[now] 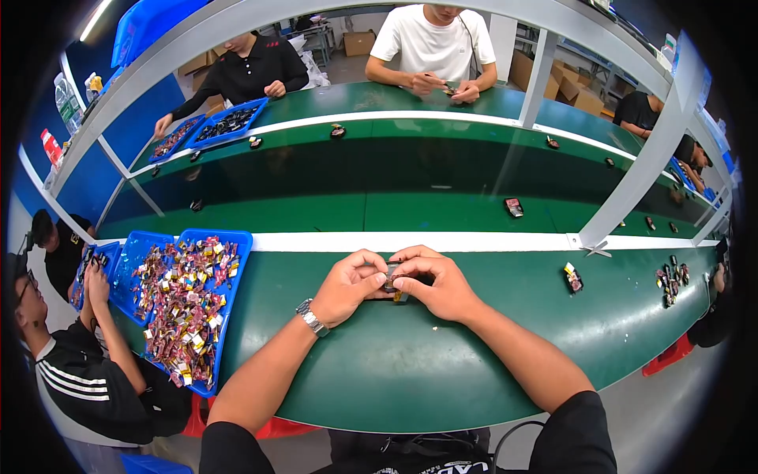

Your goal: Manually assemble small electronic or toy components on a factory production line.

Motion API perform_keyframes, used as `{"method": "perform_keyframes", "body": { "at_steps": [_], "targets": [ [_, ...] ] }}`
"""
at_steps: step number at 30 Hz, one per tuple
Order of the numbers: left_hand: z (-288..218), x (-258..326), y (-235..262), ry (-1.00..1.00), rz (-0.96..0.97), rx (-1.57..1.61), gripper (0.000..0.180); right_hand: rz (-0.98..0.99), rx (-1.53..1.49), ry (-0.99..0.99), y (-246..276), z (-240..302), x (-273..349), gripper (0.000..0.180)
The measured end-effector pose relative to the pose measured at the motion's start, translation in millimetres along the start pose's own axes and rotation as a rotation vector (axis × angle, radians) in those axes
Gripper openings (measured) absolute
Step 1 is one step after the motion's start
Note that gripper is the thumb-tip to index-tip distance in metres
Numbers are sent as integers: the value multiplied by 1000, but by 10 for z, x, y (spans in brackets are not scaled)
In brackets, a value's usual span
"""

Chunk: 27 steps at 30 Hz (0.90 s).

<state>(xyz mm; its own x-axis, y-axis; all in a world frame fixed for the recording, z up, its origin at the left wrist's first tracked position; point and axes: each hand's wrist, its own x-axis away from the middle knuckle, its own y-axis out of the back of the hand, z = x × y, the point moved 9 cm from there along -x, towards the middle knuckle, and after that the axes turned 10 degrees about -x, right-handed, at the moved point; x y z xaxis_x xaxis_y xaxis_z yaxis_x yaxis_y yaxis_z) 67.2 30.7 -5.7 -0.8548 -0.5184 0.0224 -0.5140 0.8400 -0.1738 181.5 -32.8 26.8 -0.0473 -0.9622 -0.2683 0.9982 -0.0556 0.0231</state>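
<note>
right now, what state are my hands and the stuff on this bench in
Left hand: pinching small part
Right hand: pinching small part
Small part: held, partly hidden
Wristwatch: fastened on left wrist
Nearest blue tray: heaped with pieces
Single part, right: lying loose
Far-right parts: clustered

A small dark electronic part with reddish patches and a yellowish bit at its lower end is pinched between the fingertips of the left hand and right hand, over the green table. Fingers cover much of it; its finer details are hidden.
</note>
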Motion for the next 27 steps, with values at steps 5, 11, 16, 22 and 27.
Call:
{"method": "perform_keyframes", "body": {
  "at_steps": [5,11,16,22,27],
  "targets": [
    [5,-1,-3,0,-4,0,11,25,-3,-32,11,-51,-12,12],
    [3,-11,6,-23,-5,-13,11,49,-25,-37,-13,-77,-25,13],
    [-8,-6,-12,-2,-18,-57,14,50,-51,-61,4,-98,-25,13],
    [-3,-3,-10,0,2,-78,13,56,-62,-86,1,-109,-20,13],
    [11,-2,-10,26,5,-75,12,57,-109,-105,13,-121,-21,14]
  ]
}}
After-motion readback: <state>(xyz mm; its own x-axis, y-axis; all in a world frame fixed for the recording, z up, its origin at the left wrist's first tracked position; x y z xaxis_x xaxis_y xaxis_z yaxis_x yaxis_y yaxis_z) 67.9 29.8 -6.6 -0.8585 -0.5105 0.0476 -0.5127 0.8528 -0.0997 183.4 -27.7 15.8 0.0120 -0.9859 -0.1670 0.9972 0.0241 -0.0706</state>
